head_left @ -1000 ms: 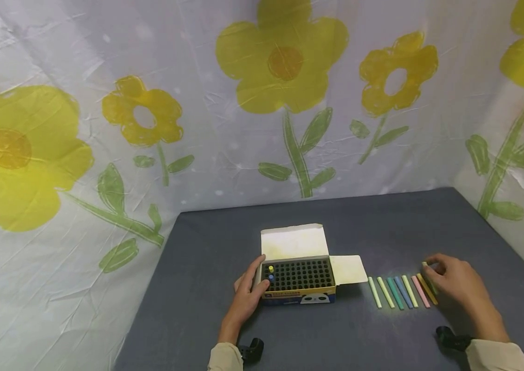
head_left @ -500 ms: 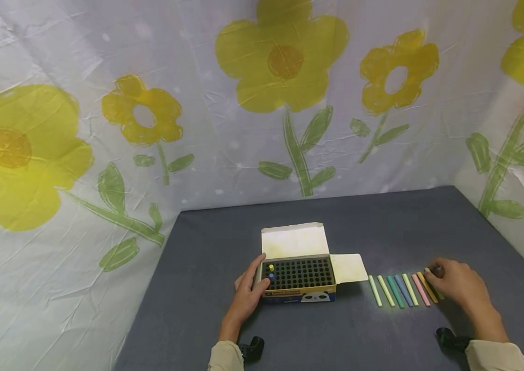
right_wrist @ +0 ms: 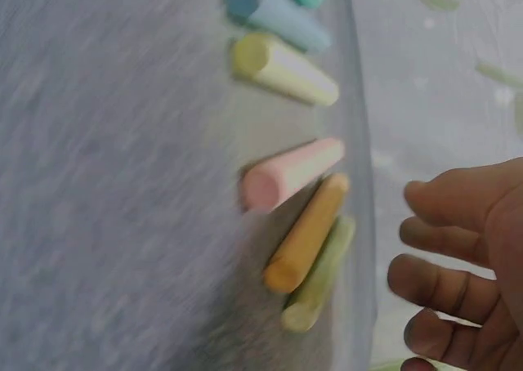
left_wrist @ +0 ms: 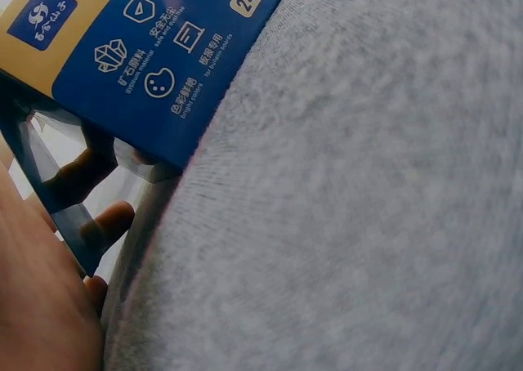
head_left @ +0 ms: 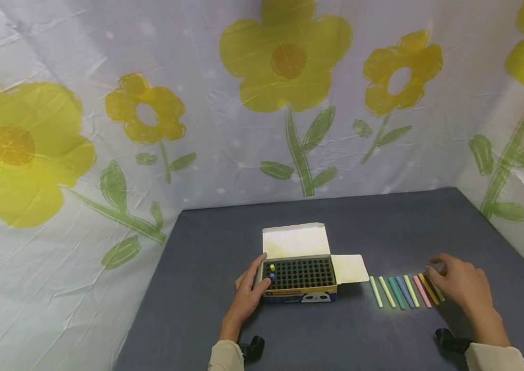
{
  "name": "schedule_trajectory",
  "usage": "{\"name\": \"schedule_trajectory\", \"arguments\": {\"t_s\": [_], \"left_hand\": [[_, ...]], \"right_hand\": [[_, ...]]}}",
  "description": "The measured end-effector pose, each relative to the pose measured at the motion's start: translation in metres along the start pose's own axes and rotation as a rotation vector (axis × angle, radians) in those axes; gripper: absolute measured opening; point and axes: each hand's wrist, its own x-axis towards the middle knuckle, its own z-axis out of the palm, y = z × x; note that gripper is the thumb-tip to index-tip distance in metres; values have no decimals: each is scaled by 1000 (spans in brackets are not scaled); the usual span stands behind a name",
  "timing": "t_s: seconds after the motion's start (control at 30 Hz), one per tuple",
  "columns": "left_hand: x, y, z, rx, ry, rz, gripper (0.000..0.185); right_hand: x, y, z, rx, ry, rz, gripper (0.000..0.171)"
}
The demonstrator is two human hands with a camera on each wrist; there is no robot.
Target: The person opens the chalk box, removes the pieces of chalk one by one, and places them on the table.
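Observation:
An open chalk box (head_left: 290, 298), blue and yellow with a panda face on the front, stands mid-table. My left hand (head_left: 243, 296) grips its left end, thumb at the front edge and a finger at the back corner. Yellow (head_left: 272, 267) and blue (head_left: 272, 276) chalk ends show in its holed black insert. Over the right end of a row of chalk sticks is my right hand (head_left: 463, 283), its fingers holding nothing. In the right wrist view, a yellow-green chalk stick (right_wrist: 319, 277) lies close beside an orange one (right_wrist: 307, 234), left of the fingers.
To the left in the row lie pink (head_left: 422, 292), pale yellow (head_left: 410, 291), blue (head_left: 404, 291) and green (head_left: 396, 292) sticks and others. White box flaps (head_left: 349, 268) stick out behind and right. A flowered curtain (head_left: 225, 154) surrounds the dark table (head_left: 187, 309).
My right hand has laid the yellow-green chalk stick beside the orange one and let it go, and its fingers have drawn slightly away. My left hand stays on the box.

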Motion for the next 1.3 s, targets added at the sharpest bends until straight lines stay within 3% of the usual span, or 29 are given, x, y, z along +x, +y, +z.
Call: {"name": "schedule_trajectory", "arguments": {"t_s": [0.23, 0.43, 0.77, 1.0, 1.3], "left_hand": [[1, -2, 0, -3, -2, 23, 57], [1, -3, 0, -5, 8, 37, 56], [1, -4, 1, 2, 11, 77, 56], [0, -3, 1, 1, 5, 46, 57], [-1, 0, 1, -16, -3, 27, 57]], "right_hand": [[-3, -20, 6, 148, 209, -78, 43], [-2, -40, 17, 255, 321, -139, 31], [2, -81, 30, 407, 401, -266, 21], [8, -108, 42, 463, 470, -403, 23], [8, -141, 52, 488, 475, -480, 26]]}}
